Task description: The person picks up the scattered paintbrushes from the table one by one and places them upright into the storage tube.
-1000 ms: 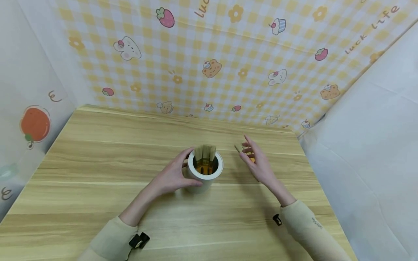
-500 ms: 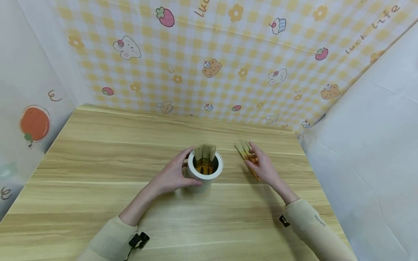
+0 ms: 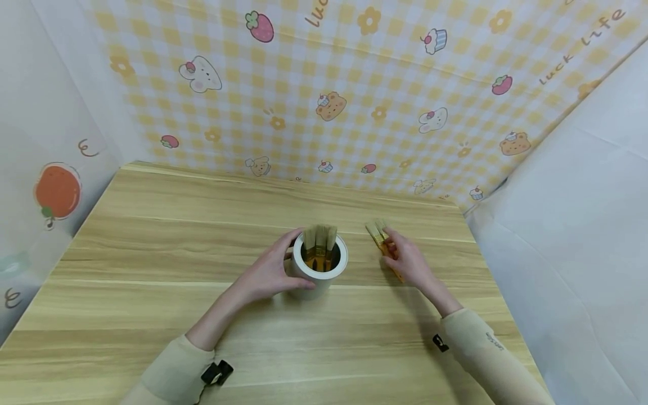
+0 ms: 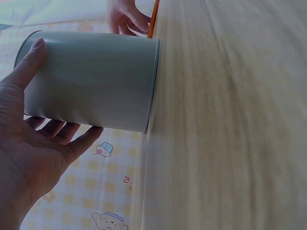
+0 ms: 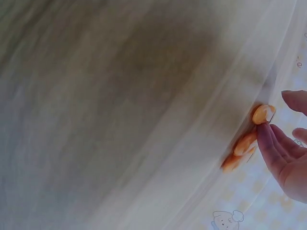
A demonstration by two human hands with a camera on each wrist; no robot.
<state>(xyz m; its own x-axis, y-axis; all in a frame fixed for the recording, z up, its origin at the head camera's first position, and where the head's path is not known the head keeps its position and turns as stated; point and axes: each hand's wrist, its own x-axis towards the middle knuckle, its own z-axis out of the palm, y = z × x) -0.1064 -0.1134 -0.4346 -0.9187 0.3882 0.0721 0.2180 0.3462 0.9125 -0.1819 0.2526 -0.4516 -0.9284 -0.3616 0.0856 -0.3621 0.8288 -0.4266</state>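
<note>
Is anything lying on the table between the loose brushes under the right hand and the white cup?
Nothing visible does. The right hand rests on the orange-handled brushes, and only bare wooden table separates them from the white cylindrical cup, which the left hand grips.

Head view: high above the table (image 3: 152,236), facing forward and down, at a distance; takes in the canister (image 3: 320,274) at centre and both arms.
Left wrist view: close against the canister (image 4: 91,81), rolled sideways, level with the tabletop.
Right wrist view: close, right of the canister, blurred.
Shared by head and left wrist: canister and table.
</note>
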